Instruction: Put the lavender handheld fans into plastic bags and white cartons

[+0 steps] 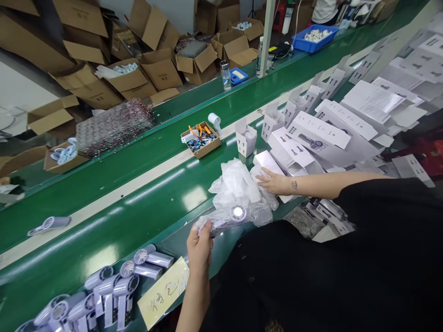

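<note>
My left hand (200, 246) is closed on the end of a clear plastic bag with a small handheld fan (234, 215) inside it, held just above the near edge of the green conveyor belt (131, 203). My right hand (275, 182) lies flat with fingers stretched out on a pile of crumpled clear plastic bags (235, 182), beside a white folded carton (265, 161). Several more unbagged fans (114, 288) lie in a heap at the lower left.
Stacks of white product boxes (321, 133) and flat cartons cover the right side. A small cardboard box of tools (200, 138) and an open white carton (245, 140) stand on the belt. One fan (50, 224) lies far left. Cardboard boxes (159, 69) pile behind.
</note>
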`<state>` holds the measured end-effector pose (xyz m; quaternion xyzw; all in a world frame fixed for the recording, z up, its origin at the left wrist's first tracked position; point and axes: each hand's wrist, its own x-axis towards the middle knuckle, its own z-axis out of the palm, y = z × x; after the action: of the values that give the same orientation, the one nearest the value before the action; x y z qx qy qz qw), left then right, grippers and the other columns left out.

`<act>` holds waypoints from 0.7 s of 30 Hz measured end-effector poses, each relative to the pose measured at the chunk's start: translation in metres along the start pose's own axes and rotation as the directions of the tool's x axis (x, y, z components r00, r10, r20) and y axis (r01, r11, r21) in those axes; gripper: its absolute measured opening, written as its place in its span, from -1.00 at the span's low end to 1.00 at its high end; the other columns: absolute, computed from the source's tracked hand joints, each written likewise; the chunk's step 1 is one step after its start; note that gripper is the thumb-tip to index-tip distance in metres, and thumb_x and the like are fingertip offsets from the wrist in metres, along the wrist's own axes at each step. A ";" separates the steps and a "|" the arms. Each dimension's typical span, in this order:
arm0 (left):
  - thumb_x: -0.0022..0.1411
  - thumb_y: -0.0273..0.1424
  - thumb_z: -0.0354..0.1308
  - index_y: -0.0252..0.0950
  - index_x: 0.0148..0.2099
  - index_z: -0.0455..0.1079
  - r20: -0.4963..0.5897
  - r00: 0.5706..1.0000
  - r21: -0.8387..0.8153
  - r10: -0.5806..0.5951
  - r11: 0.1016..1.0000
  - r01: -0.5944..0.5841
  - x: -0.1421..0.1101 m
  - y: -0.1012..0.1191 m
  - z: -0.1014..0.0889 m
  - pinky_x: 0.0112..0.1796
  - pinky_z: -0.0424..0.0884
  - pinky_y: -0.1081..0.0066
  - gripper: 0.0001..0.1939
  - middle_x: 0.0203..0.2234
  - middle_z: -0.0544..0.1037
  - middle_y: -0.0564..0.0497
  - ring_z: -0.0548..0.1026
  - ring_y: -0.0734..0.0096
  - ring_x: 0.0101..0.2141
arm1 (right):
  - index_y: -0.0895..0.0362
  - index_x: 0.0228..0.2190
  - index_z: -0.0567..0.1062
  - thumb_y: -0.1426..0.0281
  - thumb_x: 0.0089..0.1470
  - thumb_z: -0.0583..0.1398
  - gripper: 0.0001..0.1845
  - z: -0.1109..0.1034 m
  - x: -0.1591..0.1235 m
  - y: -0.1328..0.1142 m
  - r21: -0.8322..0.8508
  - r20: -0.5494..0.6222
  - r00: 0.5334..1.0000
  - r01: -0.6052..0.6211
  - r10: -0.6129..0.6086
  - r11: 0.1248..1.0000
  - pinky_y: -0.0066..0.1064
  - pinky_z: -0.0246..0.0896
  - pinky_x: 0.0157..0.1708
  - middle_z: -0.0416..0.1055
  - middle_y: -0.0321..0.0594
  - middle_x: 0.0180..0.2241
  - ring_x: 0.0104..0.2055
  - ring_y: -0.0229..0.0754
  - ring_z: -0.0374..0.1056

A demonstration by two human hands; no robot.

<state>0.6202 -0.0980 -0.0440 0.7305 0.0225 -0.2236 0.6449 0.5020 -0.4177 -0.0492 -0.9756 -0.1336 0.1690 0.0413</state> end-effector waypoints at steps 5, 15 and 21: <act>-0.16 -0.31 0.36 -0.32 -0.41 0.30 -0.162 0.986 -0.253 -0.027 0.967 -0.015 0.028 0.022 -0.035 -0.80 -0.05 0.61 -0.68 -0.60 0.36 0.17 0.34 0.56 -0.69 | 0.17 -0.37 0.44 0.61 0.06 0.04 -0.79 -0.075 -0.006 0.012 -0.135 -0.200 0.979 0.020 -0.047 0.991 -0.23 0.19 -0.27 0.43 -0.05 -0.32 -0.25 -0.06 0.29; -0.17 -0.33 0.31 -0.26 -0.33 0.23 -0.329 0.930 -0.475 0.162 0.823 -0.311 0.096 0.076 -0.013 -0.78 -0.13 0.60 -0.64 -0.49 0.35 0.18 0.33 0.61 -0.65 | 0.13 0.03 0.31 0.64 -0.01 0.01 -0.46 -0.115 0.180 0.068 0.258 -0.564 0.810 -0.009 0.159 0.966 -0.30 0.24 -0.11 0.28 -0.07 0.05 -0.04 -0.10 0.29; -0.05 -0.26 0.27 -0.28 -0.27 0.31 -0.260 0.917 -0.365 0.304 0.848 -0.385 0.167 0.078 0.079 -0.62 0.16 0.59 -0.69 -0.43 0.39 0.10 0.34 0.60 -0.54 | 0.25 -0.05 0.37 0.64 -0.11 0.07 -0.50 -0.036 0.241 0.107 0.529 -0.496 0.807 -0.013 0.321 0.849 -0.24 0.19 0.03 0.29 0.01 -0.02 0.02 -0.08 0.26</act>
<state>0.7717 -0.2289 -0.0356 0.5895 -0.0008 -0.0224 0.8075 0.7592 -0.4556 -0.1058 -0.9438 0.0231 -0.0969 0.3152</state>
